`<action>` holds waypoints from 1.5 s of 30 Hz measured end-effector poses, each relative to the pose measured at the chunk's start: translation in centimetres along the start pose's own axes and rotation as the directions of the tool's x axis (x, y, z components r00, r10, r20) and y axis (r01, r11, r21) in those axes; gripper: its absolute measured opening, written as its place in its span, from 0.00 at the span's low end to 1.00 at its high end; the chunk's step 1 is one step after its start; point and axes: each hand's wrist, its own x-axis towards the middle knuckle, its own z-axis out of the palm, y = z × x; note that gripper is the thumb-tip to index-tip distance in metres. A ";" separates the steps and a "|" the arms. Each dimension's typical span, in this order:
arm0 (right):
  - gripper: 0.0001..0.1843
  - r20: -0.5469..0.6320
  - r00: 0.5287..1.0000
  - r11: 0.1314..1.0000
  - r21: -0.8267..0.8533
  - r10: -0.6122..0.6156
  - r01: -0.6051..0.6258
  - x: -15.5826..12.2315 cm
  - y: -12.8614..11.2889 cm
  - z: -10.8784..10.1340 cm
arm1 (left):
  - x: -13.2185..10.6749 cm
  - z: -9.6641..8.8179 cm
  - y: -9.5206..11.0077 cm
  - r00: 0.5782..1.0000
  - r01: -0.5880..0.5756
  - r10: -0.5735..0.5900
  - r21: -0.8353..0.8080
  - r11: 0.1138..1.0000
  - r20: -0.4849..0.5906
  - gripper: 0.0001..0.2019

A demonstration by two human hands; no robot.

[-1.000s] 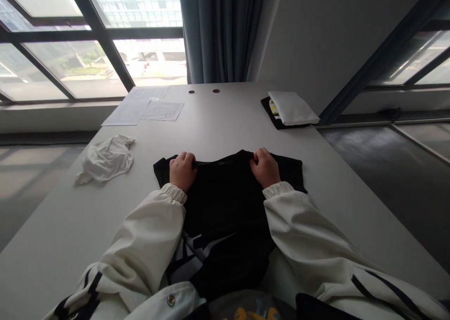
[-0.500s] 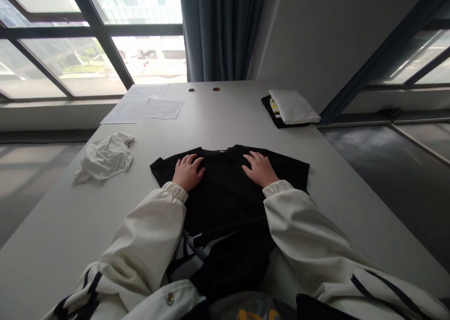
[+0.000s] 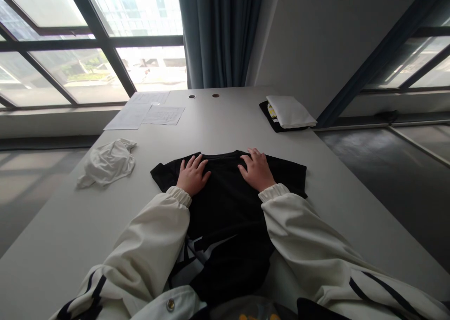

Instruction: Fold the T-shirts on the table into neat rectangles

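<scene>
A black short-sleeved T-shirt [image 3: 225,198] lies spread on the white table, its neckline away from me and a white-grey print near its lower part. My left hand [image 3: 193,173] rests on the shirt's left shoulder area with its fingers spread. On the other side of the collar, my right hand [image 3: 257,170] lies on the right shoulder, fingers apart and fingertips at the shirt's top edge. The lower end of the shirt reaches toward my body, where my sleeves and jacket partly hide it.
A crumpled white cloth [image 3: 108,163] lies at the left on the table [image 3: 351,226]. Paper sheets [image 3: 163,115] are at the far left. At the far right a folded white cloth [image 3: 291,111] sits on a folded black one [image 3: 265,116]. Two round holes are near the back edge.
Both hands have shifted slightly inward toward the collar, and the right fingertips now reach the shirt's top edge. The camera view has tilted a little upward.
</scene>
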 end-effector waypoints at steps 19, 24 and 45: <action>0.34 0.243 0.962 0.992 -0.010 0.124 -0.125 9.1 -1.1 3.9 | 9.7 2.4 4.1 0.960 0.190 -0.175 -0.048 0.981 0.219 0.33; 0.32 0.167 0.985 0.999 0.003 0.044 -0.045 8.9 -0.7 4.4 | 10.8 2.4 3.4 0.966 0.193 -0.180 -0.055 0.980 0.186 0.33; 0.34 0.195 0.980 0.999 -0.016 0.046 -0.043 9.2 -0.2 4.9 | 11.2 3.6 2.2 0.991 -0.124 0.126 -0.030 0.992 0.049 0.28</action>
